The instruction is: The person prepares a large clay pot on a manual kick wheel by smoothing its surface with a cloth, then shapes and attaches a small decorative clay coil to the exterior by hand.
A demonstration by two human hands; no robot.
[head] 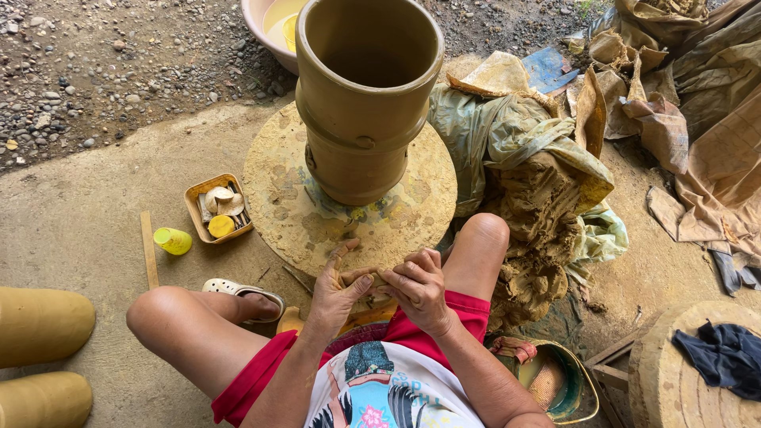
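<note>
At the lower centre of the frame the left hand (337, 287) and right hand (420, 287) both clasp 1 small lump of clay (372, 280), apparently kneading it, and adding it next would call for reaching up to the tall clay pot (361, 103) on the round wheel (277, 186).
</note>
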